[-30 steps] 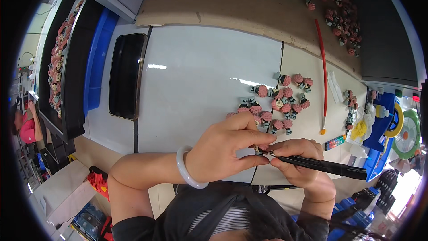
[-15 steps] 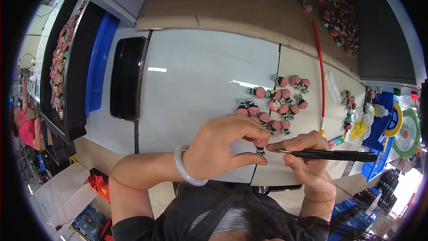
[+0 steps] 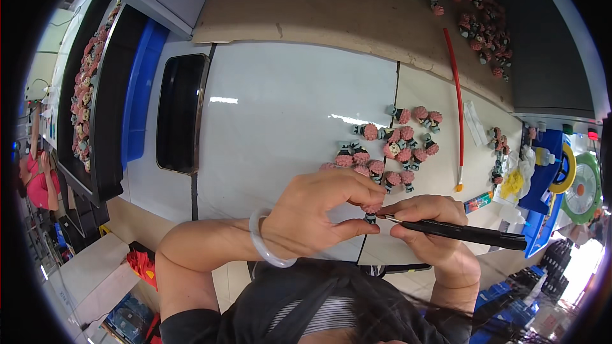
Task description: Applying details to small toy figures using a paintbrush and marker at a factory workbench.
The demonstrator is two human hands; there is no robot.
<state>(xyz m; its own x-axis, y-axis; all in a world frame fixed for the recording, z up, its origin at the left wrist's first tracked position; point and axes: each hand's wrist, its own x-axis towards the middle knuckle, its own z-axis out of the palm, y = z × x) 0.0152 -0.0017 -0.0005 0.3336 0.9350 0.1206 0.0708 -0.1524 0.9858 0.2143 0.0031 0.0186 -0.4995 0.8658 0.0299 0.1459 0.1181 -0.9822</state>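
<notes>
Between the thumb and fingers of my left hand (image 3: 322, 207) is a small pink-haired figurine (image 3: 371, 213), its dark and grey lower part showing. A pale bangle (image 3: 260, 239) circles that wrist. My right hand (image 3: 433, 223) grips a black pen-like tool (image 3: 468, 232) with a thin metal tip. The tip reaches the figurine's side; whether it touches cannot be made out. Just beyond my hands lies a loose group of similar pink figurines (image 3: 395, 150), some upside down or on their sides.
A black phone (image 3: 183, 114) lies to the left, beside a dark tray (image 3: 108, 102) of figurines and a blue bin (image 3: 138, 89). A red-handled brush (image 3: 456, 89) lies on the right. More figurines (image 3: 472, 25) sit on the brown board (image 3: 306, 6). Another person (image 3: 42, 178) is at far left.
The black tool has moved left, its tip now at the figurine, and its rear end has dipped toward me. My left hand stays nearly still.
</notes>
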